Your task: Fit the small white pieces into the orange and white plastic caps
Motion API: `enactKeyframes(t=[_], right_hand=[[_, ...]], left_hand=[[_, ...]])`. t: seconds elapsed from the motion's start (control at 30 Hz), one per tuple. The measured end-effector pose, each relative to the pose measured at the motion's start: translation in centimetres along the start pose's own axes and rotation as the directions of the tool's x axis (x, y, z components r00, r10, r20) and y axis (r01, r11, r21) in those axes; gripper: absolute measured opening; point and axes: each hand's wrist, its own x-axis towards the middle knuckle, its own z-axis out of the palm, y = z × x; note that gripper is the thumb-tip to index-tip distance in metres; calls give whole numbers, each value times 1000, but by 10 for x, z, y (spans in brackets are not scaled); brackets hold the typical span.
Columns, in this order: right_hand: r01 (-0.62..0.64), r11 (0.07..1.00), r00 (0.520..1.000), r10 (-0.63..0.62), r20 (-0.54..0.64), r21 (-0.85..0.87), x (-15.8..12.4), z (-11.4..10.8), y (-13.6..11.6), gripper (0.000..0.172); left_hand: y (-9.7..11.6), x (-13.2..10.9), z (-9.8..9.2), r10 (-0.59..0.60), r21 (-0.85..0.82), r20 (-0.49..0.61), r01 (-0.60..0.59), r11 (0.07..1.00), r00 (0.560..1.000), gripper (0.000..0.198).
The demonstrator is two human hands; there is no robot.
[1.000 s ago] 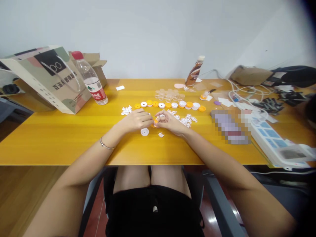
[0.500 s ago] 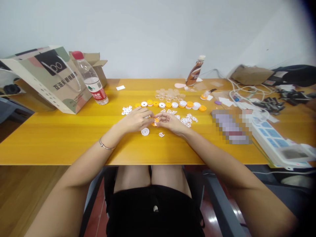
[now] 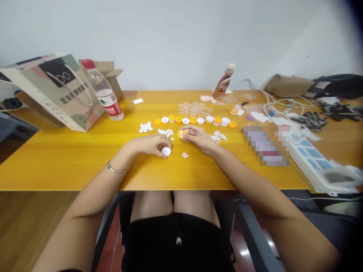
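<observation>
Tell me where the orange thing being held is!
In the head view, the orange thing is near the middle, held by the right hand, below the row of discs and right of the small white pieces.

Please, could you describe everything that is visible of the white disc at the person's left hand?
The white disc is round, with a small dark hole at its centre, and looks like plastic. Its face is turned up toward the camera. The left hand curls around its left and far edges, thumb and fingers against it. Whether it rests on the table or is slightly raised, I cannot tell.
</observation>
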Motion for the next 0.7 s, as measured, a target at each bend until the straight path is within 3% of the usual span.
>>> enactKeyframes(t=[0.1,0.27,0.4,0.7], right_hand=[[8,1000,1000,-8,-7,-5,-1,2,-3,38],[71,997,997,-71,-24,-19,-5,7,-11,45],[117,992,993,-118,-28,-39,-5,10,-12,44],[166,977,983,-175,-61,-135,-3,19,-2,39]], left_hand=[[-6,1,-3,-12,-191,-21,8,982,1000,27],[-14,2,-9,-77,-445,-277,-57,894,958,41],[-19,6,-7,-95,-474,-405,-119,873,909,42],[-9,18,9,-150,-447,-483,-95,890,863,39]])
